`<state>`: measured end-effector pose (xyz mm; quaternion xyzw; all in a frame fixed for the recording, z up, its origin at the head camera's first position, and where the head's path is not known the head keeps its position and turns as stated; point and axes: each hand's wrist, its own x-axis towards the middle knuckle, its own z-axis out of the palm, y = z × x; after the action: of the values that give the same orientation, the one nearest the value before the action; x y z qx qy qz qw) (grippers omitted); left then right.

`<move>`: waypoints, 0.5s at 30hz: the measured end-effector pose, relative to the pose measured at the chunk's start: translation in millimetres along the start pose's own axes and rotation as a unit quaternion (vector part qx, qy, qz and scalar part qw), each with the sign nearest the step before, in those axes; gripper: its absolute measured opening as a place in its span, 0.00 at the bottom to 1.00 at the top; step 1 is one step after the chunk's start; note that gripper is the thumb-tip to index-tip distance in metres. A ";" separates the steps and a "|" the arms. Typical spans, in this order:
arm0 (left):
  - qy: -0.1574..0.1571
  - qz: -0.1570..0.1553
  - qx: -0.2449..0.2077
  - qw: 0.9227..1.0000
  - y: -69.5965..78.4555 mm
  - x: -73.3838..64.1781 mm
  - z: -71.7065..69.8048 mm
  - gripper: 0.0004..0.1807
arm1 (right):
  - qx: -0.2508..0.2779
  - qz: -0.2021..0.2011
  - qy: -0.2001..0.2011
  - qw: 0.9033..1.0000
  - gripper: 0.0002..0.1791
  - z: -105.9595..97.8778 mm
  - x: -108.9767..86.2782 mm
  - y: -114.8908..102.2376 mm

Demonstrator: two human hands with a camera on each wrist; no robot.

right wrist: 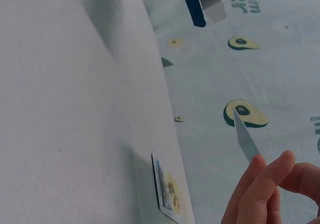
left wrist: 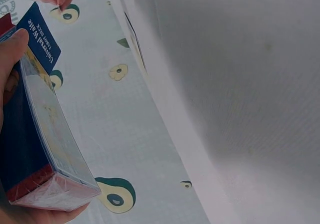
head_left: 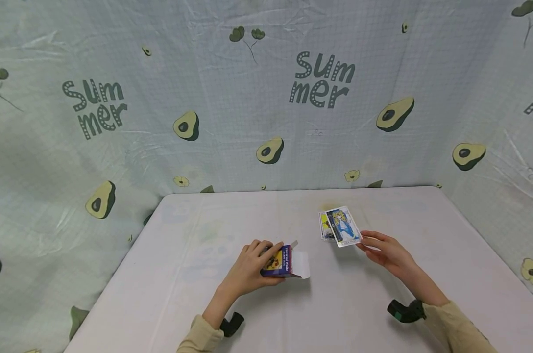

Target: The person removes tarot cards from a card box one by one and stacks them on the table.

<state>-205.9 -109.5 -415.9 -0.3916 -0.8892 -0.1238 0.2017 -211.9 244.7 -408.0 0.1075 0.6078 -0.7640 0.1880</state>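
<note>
My left hand (head_left: 253,269) grips a blue and yellow tarot card box (head_left: 277,261), thumb on one side and fingers on the other. The box's white end flap (head_left: 300,264) hangs open toward the right; its printed words "Universal Waite Tarot Deck" show in the left wrist view. Between thumb and fingertips, my right hand (head_left: 387,252) pinches a tarot card (head_left: 343,226) with a blue figure, by its lower right edge. That card is above the table and partly covers a few cards (head_left: 326,227) lying on it. How many lie there is hidden.
A white-covered table (head_left: 231,215) stretches under both hands, its far edge against a hanging sheet (head_left: 231,88) printed with avocados and "Summer". The sheet also rises at the left and right sides. Dark wrist cameras (head_left: 406,311) sit at both wrists.
</note>
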 end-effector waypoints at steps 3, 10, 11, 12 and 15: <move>0.000 -0.001 -0.004 1.000 -0.1 0.5 0.0 0.42 | 0.017 0.009 0.008 1.000 0.30 1.7 4.1 -1.3; 0.005 0.001 -0.002 1.000 -0.5 0.0 0.6 0.42 | 0.051 0.018 0.019 0.998 0.35 3.3 9.7 -2.4; 0.007 0.001 -0.003 1.000 -0.7 -0.3 1.2 0.42 | 0.052 0.017 0.018 0.998 0.36 2.9 9.7 -1.9; 0.009 0.003 -0.002 1.000 -0.7 -0.5 1.5 0.42 | 0.051 0.015 0.019 0.998 0.37 2.3 9.3 -1.4; 0.010 0.003 -0.003 1.000 -0.5 -0.7 2.2 0.43 | 0.049 0.008 0.012 0.999 0.38 -0.5 8.5 0.5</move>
<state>-206.4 -109.5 -418.2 -0.3933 -0.8856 -0.1302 0.2100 -219.4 243.8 -411.9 0.1304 0.5709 -0.7899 0.1819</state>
